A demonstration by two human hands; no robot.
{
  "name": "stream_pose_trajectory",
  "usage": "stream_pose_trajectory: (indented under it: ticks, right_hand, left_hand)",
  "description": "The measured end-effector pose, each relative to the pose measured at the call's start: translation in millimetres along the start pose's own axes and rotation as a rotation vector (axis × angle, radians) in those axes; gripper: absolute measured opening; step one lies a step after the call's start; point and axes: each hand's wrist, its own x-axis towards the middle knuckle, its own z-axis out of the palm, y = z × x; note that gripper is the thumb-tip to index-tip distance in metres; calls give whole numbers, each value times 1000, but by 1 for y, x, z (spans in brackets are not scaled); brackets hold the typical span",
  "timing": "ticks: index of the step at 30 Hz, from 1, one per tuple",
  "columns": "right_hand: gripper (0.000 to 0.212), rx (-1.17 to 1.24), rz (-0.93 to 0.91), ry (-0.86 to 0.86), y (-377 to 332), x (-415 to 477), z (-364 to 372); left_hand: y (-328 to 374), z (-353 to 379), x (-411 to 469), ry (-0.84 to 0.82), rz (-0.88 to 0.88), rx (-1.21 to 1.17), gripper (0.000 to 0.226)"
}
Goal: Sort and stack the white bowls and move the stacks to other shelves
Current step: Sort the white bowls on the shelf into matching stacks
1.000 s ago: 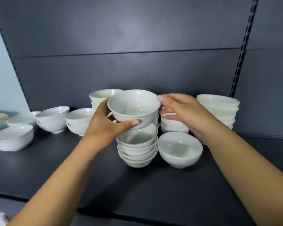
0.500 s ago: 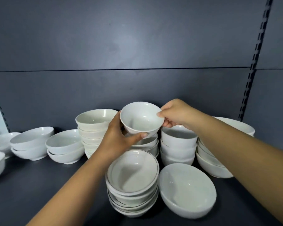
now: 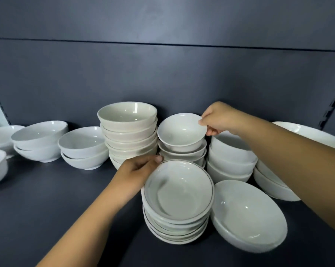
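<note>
— At the right hand [image 3: 218, 120], what is noted?
— I log its thumb and fingers pinched on the rim of a small bowl [image 3: 182, 130], tilted atop the short stack [image 3: 184, 154] below it.
— And the left hand [image 3: 137, 170]?
— Fingers curled, one fingertip against the banded stack [image 3: 176, 224] to its right. Grip undetermined.

The one head-worn camera looks forward and down from just in front of the shelf [image 3: 47, 209], close to the stacked bowls [image 3: 178, 191], facing its dark back panel [image 3: 162, 74] squarely.
</note>
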Motion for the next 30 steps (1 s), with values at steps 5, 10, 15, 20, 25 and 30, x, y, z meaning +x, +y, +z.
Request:
stream_pose_trajectory:
  ticks: [5,10,15,20,25,30]
  right_hand:
    - [22,-88,13,-65,2,5,6]
    - [12,-125,-22,-46,8,9,6]
    - [12,-187,-69,19,9,15,9]
    - [17,-228,-106,55,16,17,16]
    - [22,-339,-170,155,17,15,21]
    - [29,-268,-235,271,25,-16,17]
  left_hand:
    - [-7,-3,0,-46,-78,-83,22]
    - [-9,-3,0,-49,-65,-97,21]
    - [-10,-3,-1,-41,-63,-99,22]
    - [-11,-3,-1,-50,-68,-108,22]
    - [-13,-3,0,-36,-53,-134,22]
    - [-17,2,-1,-131,-80,-304,23]
